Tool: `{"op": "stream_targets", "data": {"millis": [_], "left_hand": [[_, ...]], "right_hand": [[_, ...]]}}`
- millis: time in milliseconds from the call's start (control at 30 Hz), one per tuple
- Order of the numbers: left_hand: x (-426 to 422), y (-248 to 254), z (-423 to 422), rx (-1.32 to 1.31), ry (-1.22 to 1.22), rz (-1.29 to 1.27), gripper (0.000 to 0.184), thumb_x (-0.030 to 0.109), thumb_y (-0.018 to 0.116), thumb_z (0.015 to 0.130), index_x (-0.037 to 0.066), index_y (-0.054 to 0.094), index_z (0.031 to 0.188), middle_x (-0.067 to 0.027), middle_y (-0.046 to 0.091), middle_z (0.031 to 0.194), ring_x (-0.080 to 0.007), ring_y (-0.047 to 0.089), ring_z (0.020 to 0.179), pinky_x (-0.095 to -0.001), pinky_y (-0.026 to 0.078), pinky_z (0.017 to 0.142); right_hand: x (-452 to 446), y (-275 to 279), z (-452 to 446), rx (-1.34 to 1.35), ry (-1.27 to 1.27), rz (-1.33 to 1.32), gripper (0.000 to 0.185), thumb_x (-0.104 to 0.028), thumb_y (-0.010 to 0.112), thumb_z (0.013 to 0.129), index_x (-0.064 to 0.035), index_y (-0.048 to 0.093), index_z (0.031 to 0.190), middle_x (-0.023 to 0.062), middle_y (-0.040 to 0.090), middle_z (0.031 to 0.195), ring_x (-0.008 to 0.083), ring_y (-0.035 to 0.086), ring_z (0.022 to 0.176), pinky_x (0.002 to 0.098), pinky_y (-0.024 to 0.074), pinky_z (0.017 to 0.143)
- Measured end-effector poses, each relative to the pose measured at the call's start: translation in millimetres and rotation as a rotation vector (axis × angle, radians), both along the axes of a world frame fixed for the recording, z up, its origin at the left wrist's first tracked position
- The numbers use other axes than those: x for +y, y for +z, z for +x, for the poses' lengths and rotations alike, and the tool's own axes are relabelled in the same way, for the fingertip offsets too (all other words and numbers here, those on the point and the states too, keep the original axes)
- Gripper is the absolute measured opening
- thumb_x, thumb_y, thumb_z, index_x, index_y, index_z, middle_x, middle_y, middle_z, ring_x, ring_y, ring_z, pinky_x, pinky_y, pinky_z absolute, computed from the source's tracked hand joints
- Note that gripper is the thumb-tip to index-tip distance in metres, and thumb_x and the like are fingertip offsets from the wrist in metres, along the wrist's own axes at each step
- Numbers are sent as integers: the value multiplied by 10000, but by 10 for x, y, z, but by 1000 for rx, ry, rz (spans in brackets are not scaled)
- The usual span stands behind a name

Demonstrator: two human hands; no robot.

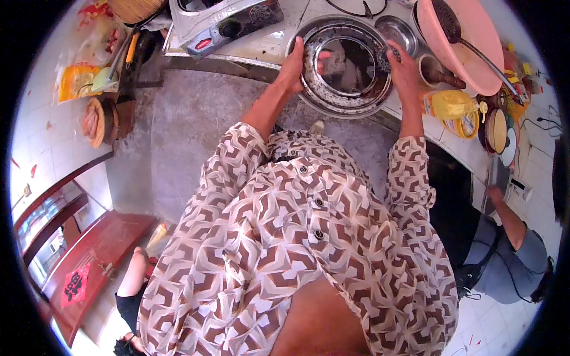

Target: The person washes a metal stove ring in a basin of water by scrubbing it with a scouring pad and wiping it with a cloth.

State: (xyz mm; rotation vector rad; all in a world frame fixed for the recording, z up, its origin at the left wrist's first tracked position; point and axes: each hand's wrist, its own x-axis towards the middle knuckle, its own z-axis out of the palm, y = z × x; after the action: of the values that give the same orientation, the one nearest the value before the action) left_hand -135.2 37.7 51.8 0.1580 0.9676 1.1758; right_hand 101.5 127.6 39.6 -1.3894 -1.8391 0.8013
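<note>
Clasps the wide metal pan (344,105) with left hand (291,71) half-curled at nine o'clock and right hand (405,71) half-curled at three, presumably balancing its weight

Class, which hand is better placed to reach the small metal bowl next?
Probably the right hand: though both hold the round metal object, it is nearer the small metal bowl than the left hand.

The round vessel (351,105) looked like glossy metal, roughened by dark stains, and the small bowl (399,33) like smooth, shiny metal. The basin (485,29) seemed smooth plastic; the shirt (261,237) was cloth, the floor (184,121) matt, the door (116,234) glossy.
</note>
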Motion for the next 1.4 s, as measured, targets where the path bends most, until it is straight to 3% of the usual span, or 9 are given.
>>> {"op": "stream_targets", "data": {"millis": [200, 500, 600, 733, 900, 967, 1067, 1267, 1400], "left_hand": [[-44, -247, 84, -14, 58, -64, 691, 623, 212, 903, 39, 561, 1023, -98, 620, 728, -169, 512, 543, -307, 485, 537], [-98, -604, 67, -150, 73, -25, 650, 612, 221, 907, 69, 494, 1135, -102, 611, 695, -174, 485, 493, -312, 471, 498], [-138, -547, 73, -118, 16, -51, 650, 624, 218, 900, 102, 454, 1205, -118, 634, 854, -206, 570, 625, -344, 516, 597], [-169, -281, 167, -123, 92, -110, 691, 641, 179, 892, 119, 433, 1267, -111, 546, 1156, -274, 546, 1064, -416, 480, 877], [-90, -371, 179, -108, 9, -32, 630, 597, 191, 921, 69, 516, 1034, -87, 586, 758, -154, 437, 486, -307, 416, 467], [-92, -294, 215, -16, 45, -42, 614, 584, 211, 926, 65, 523, 1025, -75, 571, 740, -161, 455, 488, -310, 422, 459], [-39, -274, 289, 45, 130, -109, 568, 549, 251, 938, 61, 534, 1003, -69, 561, 716, -168, 474, 482, -313, 423, 442], [-73, -152, 292, 139, 10, 5, 517, 466, 305, 956, 10, 549, 973, -92, 576, 677, -169, 487, 480, -308, 412, 439], [-5, -99, 341, 335, 112, -63, 515, 451, 327, 954, -4, 569, 951, -126, 607, 703, -175, 496, 478, -311, 420, 446]], "right_hand": [[-200, 478, -490, 143, -15, -117, 262, -210, 574, 841, -92, 598, 1074, 141, 630, 1000, 294, 591, 946, 354, 442, 830], [-202, -325, -1208, -42, -84, 94, 383, -188, 670, 749, -53, 560, 1091, 208, 519, 1079, 363, 495, 1036, 383, 410, 892], [-421, -250, -1328, -22, 22, -29, 374, -177, 675, 744, -62, 555, 1080, 184, 525, 1059, 349, 509, 1014, 396, 413, 885], [-479, -199, -1307, 37, 351, 107, 373, -168, 689, 715, -91, 566, 1059, 143, 529, 1018, 332, 520, 979, 411, 421, 859], [67, -235, -1080, -142, 5, 315, 327, -110, 672, 706, -89, 592, 1023, 138, 548, 991, 326, 525, 935, 428, 420, 825], [-2, -153, -1132, -126, -92, 207, 314, -106, 649, 725, -100, 582, 1032, 124, 557, 1005, 323, 521, 953, 421, 408, 854], [-277, 2, -1375, 18, 329, 395, 277, -150, 646, 732, -85, 603, 998, 126, 572, 999, 316, 519, 966, 404, 408, 857], [391, -296, -933, -150, -102, 486, 267, -89, 652, 714, -88, 604, 976, 103, 587, 930, 313, 530, 915, 423, 412, 785], [83, -190, -1335, -92, -59, 442, 309, -84, 645, 713, -95, 582, 1015, 91, 579, 935, 306, 511, 949, 420, 397, 820]]}}
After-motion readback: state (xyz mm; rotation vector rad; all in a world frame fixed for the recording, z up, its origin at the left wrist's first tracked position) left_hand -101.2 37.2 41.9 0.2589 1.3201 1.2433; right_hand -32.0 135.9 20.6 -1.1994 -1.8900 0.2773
